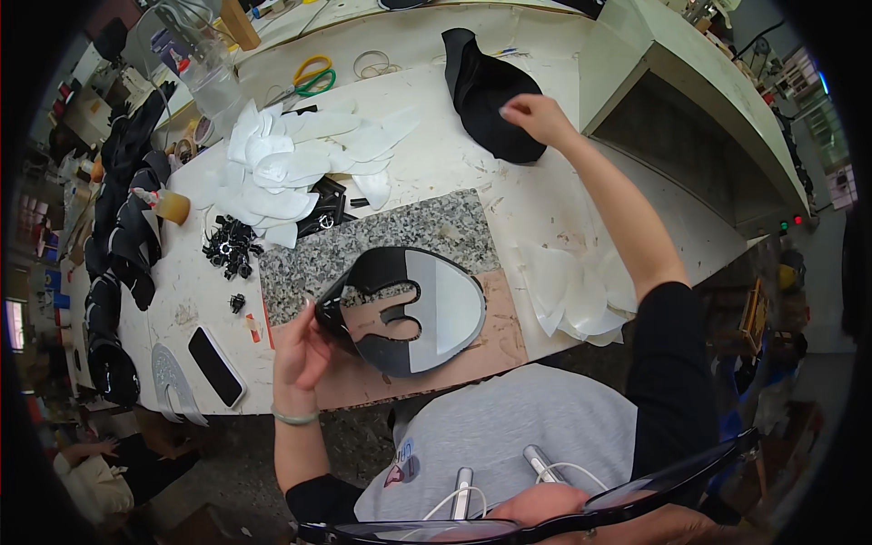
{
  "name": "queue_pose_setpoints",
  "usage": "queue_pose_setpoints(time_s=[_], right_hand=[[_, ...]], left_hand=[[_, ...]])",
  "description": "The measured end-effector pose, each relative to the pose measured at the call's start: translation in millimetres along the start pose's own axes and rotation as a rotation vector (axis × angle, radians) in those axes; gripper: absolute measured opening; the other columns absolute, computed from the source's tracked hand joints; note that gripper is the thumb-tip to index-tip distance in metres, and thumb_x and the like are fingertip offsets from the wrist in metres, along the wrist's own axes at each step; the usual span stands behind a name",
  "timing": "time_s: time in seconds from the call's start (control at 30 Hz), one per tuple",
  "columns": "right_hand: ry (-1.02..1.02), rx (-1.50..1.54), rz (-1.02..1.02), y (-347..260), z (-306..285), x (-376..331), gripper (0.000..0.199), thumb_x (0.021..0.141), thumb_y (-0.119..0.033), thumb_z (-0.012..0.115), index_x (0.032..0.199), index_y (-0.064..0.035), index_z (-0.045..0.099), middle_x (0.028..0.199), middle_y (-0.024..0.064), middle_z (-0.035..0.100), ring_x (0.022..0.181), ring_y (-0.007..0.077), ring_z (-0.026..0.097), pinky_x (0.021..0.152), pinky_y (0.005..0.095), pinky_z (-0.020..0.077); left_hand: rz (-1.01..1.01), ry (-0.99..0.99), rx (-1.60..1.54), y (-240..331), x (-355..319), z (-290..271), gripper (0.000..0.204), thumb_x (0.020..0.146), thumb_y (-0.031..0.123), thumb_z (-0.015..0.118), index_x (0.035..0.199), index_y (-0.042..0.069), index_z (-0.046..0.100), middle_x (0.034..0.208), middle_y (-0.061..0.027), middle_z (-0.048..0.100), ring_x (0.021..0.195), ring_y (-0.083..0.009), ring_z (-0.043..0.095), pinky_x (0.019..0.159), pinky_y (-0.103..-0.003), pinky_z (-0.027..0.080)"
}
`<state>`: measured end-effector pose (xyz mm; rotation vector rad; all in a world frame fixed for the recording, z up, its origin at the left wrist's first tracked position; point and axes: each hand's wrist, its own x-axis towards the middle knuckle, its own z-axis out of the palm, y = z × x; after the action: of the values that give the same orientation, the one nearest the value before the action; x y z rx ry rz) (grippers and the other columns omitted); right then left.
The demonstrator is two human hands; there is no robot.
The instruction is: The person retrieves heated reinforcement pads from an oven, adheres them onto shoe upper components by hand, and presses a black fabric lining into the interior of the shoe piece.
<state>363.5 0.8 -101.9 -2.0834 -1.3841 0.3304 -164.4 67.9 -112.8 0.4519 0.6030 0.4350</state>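
A black shoe upper (pixel 456 313) with a pale grey lining piece and a cutout in its middle lies in front of me on the board. My left hand (pixel 304 352) is closed on its left end, thumb up along the edge. At the back right, my right hand (pixel 536 116) reaches over a stack of black shoe pieces (pixel 486 102). Its thumb and forefinger are pinched together close over the stack's surface; whether a piece is between them is hidden.
Under the upper lie a speckled stone slab (pixel 454 224) and a tan board (pixel 500 318). White cut pieces (pixel 282 168), scissors (pixel 313 77), black clips (pixel 232 247), a glue bottle (pixel 171 206) and a phone (pixel 216 365) lie left. Translucent pieces (pixel 577 291) are right, below a raised shelf (pixel 672 91).
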Motion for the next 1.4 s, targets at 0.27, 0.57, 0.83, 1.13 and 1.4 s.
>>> queue_pose_setpoints(time_s=[0.27,0.57,0.83,1.13,1.4], right_hand=[[0.373,0.709,0.482,22,55,98,0.043,0.088,-0.034,0.067,0.103,0.0056,0.061,0.091,0.0117,0.065,0.077,0.0177,0.065,0.063,0.0284,0.0541],[0.382,0.952,0.444,48,65,106,0.039,0.081,-0.032,0.075,0.102,-0.0023,0.064,0.094,0.0056,0.064,0.086,0.0151,0.060,0.072,0.0335,0.0536],[0.271,1.120,0.373,81,67,113,0.020,0.086,-0.017,0.069,0.098,-0.0033,0.063,0.094,0.0027,0.063,0.090,0.0152,0.058,0.086,0.0372,0.0479],[0.289,-0.526,0.244,67,17,109,0.028,0.074,-0.023,0.066,0.080,0.0046,0.068,0.074,0.0142,0.067,0.073,0.0194,0.067,0.068,0.0329,0.0522],[0.342,0.511,0.313,-2,-41,63,0.019,0.072,-0.008,0.066,0.085,0.0048,0.064,0.075,0.0134,0.065,0.067,0.0227,0.067,0.064,0.0303,0.0553]], left_hand=[[0.031,0.107,-0.317,-28,-20,31,0.041,0.102,0.031,0.034,0.126,0.002,0.053,0.118,-0.0127,0.063,0.112,-0.0250,0.059,0.102,-0.044,0.041],[0.156,-0.149,-0.297,-5,-26,48,0.032,0.091,0.009,0.046,0.120,0.004,0.057,0.121,-0.0091,0.062,0.113,-0.0224,0.057,0.104,-0.041,0.037],[0.033,-0.101,-0.299,-54,-34,29,0.036,0.099,0.022,0.045,0.131,0.007,0.049,0.129,-0.0070,0.057,0.119,-0.0222,0.053,0.105,-0.041,0.037],[0.136,-0.034,-0.368,-58,-45,15,0.041,0.096,0.028,0.051,0.131,0.006,0.050,0.130,-0.0098,0.056,0.123,-0.0231,0.051,0.107,-0.041,0.037],[0.254,-0.002,-0.501,-58,-29,11,0.037,0.099,0.029,0.047,0.123,0.002,0.055,0.123,-0.0104,0.060,0.115,-0.0197,0.056,0.101,-0.036,0.044]])
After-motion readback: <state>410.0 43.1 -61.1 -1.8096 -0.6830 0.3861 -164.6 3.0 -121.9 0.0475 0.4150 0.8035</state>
